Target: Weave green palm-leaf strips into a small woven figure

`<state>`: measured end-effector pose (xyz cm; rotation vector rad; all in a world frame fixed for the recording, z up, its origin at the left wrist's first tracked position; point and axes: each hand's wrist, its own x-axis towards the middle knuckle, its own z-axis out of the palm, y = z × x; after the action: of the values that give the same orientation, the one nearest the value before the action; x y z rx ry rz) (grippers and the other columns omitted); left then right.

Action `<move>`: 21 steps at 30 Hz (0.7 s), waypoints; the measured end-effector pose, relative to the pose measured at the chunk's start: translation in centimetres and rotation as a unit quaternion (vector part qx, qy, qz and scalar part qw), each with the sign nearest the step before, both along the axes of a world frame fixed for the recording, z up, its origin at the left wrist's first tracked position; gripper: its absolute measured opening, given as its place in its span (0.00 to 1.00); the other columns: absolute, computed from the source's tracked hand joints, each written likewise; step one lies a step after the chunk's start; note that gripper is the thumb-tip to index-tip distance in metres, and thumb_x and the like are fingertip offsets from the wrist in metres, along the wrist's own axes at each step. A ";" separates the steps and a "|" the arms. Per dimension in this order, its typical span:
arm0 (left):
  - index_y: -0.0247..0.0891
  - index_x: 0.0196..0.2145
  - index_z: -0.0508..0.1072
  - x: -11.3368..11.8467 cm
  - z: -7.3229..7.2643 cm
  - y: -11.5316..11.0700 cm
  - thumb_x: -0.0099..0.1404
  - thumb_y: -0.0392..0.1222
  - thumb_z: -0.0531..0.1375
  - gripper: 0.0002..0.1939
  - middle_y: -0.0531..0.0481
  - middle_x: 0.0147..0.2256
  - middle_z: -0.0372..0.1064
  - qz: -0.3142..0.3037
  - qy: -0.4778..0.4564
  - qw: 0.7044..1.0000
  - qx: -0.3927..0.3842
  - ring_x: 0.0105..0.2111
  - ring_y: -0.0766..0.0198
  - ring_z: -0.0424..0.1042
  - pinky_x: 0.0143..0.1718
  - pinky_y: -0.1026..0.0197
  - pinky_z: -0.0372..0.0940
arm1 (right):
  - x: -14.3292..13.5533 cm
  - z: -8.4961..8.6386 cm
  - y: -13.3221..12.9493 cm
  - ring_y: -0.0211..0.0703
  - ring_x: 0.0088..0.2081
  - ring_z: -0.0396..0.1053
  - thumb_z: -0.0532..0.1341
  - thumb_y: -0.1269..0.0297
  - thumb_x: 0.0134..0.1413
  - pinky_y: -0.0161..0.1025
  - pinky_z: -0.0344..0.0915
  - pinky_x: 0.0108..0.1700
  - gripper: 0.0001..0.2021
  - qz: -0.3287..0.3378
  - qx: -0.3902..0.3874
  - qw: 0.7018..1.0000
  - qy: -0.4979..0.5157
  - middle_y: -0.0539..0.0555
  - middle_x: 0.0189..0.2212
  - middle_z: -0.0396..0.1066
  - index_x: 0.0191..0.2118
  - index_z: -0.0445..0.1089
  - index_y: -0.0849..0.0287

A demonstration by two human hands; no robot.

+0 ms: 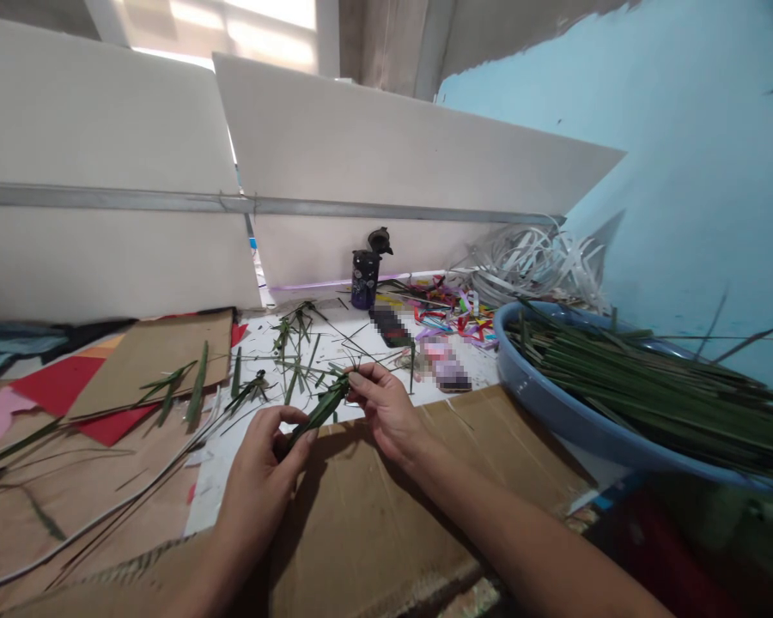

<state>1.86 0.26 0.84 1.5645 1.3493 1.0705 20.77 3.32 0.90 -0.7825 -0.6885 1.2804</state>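
Between my two hands is a folded green leaf piece (325,405), slanting up to the right above the brown cardboard (386,506). My left hand (271,455) pinches its lower end between thumb and fingers. At the upper end, the fingertips of my right hand (386,408) close on its tip, where thin leaf ends stick out. Just beyond, leaf scraps (296,343) lie scattered over a white sheet. Close to my left hand, a dark woven-looking leaf bit (254,386) rests on that sheet.
A blue basin (512,378) heaped with long green leaf strips (657,390) stands at the right. Toward the back are a dark cup (364,279) with its lid up, colourful ribbon scraps (454,313) and coiled white strips (532,262). Cardboard and red paper (64,378) lie left.
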 end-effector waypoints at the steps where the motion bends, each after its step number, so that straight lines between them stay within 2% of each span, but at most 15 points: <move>1: 0.45 0.42 0.73 0.0 0.0 0.0 0.64 0.59 0.64 0.17 0.54 0.29 0.67 0.000 -0.002 1.000 0.001 0.23 0.61 0.64 0.22 0.61 0.59 | 0.0 0.0 0.0 0.39 0.32 0.68 0.82 0.58 0.37 0.40 0.65 0.41 0.16 0.000 0.001 1.000 0.001 0.48 0.32 0.77 0.31 0.80 0.54; 9: 0.46 0.41 0.74 0.2 0.2 -0.2 0.62 0.58 0.67 0.17 0.54 0.28 0.67 0.015 -0.028 0.999 -0.011 0.23 0.62 0.64 0.22 0.62 0.59 | 0.0 -0.2 0.1 0.40 0.33 0.68 0.81 0.58 0.39 0.41 0.66 0.41 0.15 0.000 0.001 1.000 -0.005 0.48 0.33 0.77 0.31 0.79 0.53; 21: 0.45 0.41 0.75 0.1 -0.6 0.3 0.62 0.56 0.67 0.16 0.55 0.27 0.67 0.027 -0.024 0.999 0.006 0.21 0.62 0.64 0.21 0.61 0.61 | 0.1 -0.3 0.2 0.39 0.34 0.69 0.80 0.60 0.40 0.40 0.66 0.42 0.13 -0.002 0.008 1.000 -0.008 0.49 0.33 0.77 0.32 0.80 0.55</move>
<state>1.99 0.54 0.28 1.5087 1.3611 1.1430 20.82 3.49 0.57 -0.7817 -0.7096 1.2651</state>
